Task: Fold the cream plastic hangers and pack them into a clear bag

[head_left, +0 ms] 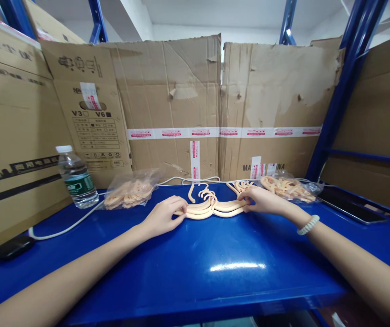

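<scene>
Several beige clothes hangers (200, 210) lie stacked on the blue table, their hooks pointing toward the back. My left hand (167, 214) grips the left end of the stack, thumb in front and fingers curled behind. At the other end, my right hand (258, 200) has its fingers closed around the hangers' right tips. Just behind the stack are more beige hanger pieces (244, 185), partly hidden by my right hand. A clear plastic bag (130, 188) of beige hangers rests left of my left hand, and another such bag (287, 186) sits beyond my right hand.
A water bottle (77, 179) stands at the left. A black device (12, 247) with a white cable (65, 234) lies near the left edge. A dark phone (350, 206) is at the right. Cardboard sheets (171, 104) wall the back, and blue shelf posts (338, 100) rise at the sides.
</scene>
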`<state>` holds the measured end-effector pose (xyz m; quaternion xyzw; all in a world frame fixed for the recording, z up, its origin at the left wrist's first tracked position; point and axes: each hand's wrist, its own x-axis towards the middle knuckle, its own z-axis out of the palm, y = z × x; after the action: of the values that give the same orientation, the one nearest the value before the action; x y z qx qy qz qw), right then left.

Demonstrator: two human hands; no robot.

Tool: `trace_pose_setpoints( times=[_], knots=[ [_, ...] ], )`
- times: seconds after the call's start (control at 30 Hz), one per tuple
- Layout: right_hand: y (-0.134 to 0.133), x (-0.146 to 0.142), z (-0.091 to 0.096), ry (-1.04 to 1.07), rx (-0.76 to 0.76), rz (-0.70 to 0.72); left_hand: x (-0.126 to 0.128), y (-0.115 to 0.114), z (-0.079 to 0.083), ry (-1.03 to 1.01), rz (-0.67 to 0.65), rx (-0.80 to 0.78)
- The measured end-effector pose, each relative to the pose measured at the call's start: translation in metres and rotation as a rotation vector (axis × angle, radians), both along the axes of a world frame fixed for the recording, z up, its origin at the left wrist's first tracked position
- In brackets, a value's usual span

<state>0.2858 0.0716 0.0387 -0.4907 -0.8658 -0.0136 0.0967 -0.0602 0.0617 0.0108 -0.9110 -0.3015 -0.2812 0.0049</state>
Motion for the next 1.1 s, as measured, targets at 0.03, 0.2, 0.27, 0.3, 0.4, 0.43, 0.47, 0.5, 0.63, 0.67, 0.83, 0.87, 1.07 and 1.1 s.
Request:
trace_pose_setpoints(
  times=[0.03, 0.2, 0.27, 0.3, 0.4, 0.43, 0.47, 0.5, 0.63, 0.67, 0.83, 0.87, 1.07, 1.1],
  knots=[
    [0.000, 0.000, 0.000, -0.003, 0.000, 0.007, 0.000, 0.000, 0.000, -0.002, -0.003, 0.002],
    [-0.002, -0.003, 0.000, 0.001, 0.024, 0.033, 0.001, 0.000, -0.001, -0.007, -0.007, 0.012],
    [-0.002, -0.003, -0.001, 0.004, 0.037, 0.035, 0.000, 0.001, -0.002, -0.009, -0.001, 0.018],
    [-0.002, -0.003, -0.001, 0.004, 0.041, 0.034, 0.000, 0.002, -0.002, -0.010, 0.003, 0.020],
    [-0.001, -0.004, -0.002, 0.003, 0.053, 0.027, -0.001, 0.003, -0.002, -0.015, 0.020, 0.027],
    [-0.001, -0.004, -0.002, 0.003, 0.056, 0.025, -0.001, 0.004, -0.003, -0.016, 0.025, 0.030],
    [-0.002, -0.004, -0.002, 0.002, 0.058, 0.023, -0.001, 0.004, -0.003, -0.017, 0.030, 0.032],
    [-0.002, -0.004, -0.002, 0.001, 0.059, 0.021, -0.001, 0.004, -0.003, -0.017, 0.035, 0.035],
    [-0.005, -0.006, -0.001, -0.007, 0.058, 0.011, 0.000, 0.003, -0.005, -0.019, 0.049, 0.049],
    [-0.006, -0.006, -0.001, -0.009, 0.057, 0.008, 0.000, 0.003, -0.005, -0.017, 0.050, 0.053],
    [-0.008, -0.008, 0.001, -0.017, 0.058, -0.010, 0.002, -0.001, -0.005, 0.005, 0.039, 0.068],
    [-0.009, -0.009, 0.002, -0.019, 0.055, -0.011, 0.002, -0.001, -0.006, 0.011, 0.036, 0.071],
    [-0.014, -0.013, 0.003, -0.027, 0.017, 0.009, 0.003, -0.004, -0.006, 0.035, 0.033, 0.085],
    [-0.015, -0.014, 0.004, -0.027, 0.009, 0.011, 0.003, -0.004, -0.005, 0.037, 0.034, 0.087]
  ],
)
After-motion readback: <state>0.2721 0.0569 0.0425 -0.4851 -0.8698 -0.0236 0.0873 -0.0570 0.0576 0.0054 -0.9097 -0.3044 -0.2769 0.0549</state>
